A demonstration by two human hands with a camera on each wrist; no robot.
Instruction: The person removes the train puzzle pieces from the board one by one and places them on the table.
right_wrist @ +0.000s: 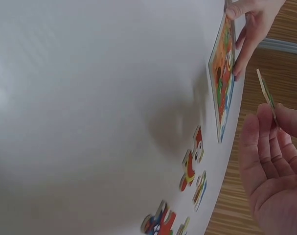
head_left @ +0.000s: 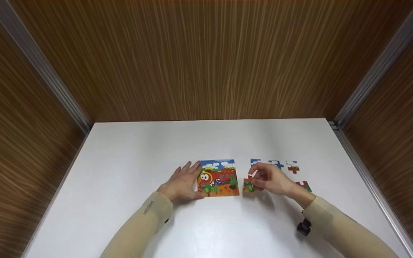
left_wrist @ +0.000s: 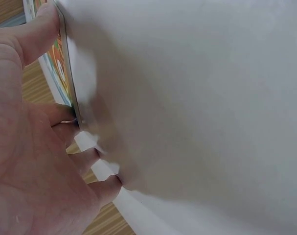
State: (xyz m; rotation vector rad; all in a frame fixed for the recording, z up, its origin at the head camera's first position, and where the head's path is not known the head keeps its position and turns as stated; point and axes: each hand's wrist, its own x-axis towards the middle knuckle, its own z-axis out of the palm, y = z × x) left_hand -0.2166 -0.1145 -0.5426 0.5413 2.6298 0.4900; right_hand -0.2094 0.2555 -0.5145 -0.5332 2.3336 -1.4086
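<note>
A square picture board (head_left: pixel 218 178) showing a smiling red train, cactuses and a blue sky lies flat on the white table. My left hand (head_left: pixel 184 181) rests against its left side with fingers spread, the thumb at the lower left corner; the left wrist view shows the board's edge (left_wrist: pixel 69 68) beside the thumb. To the right of the board, my right hand (head_left: pixel 269 179) pinches a puzzle piece (head_left: pixel 247 185) between thumb and fingers. In the right wrist view that puzzle piece (right_wrist: pixel 266 90) is seen edge-on, raised off the table.
Several loose puzzle pieces lie right of the board: one with blue sky (head_left: pixel 255 162), partly behind the right hand, a cloud piece (head_left: pixel 292 167) and a red-and-green piece (head_left: pixel 304 185). Wood-grain panels (head_left: pixel 206 61) enclose the white table (head_left: pixel 206 229) at back and sides.
</note>
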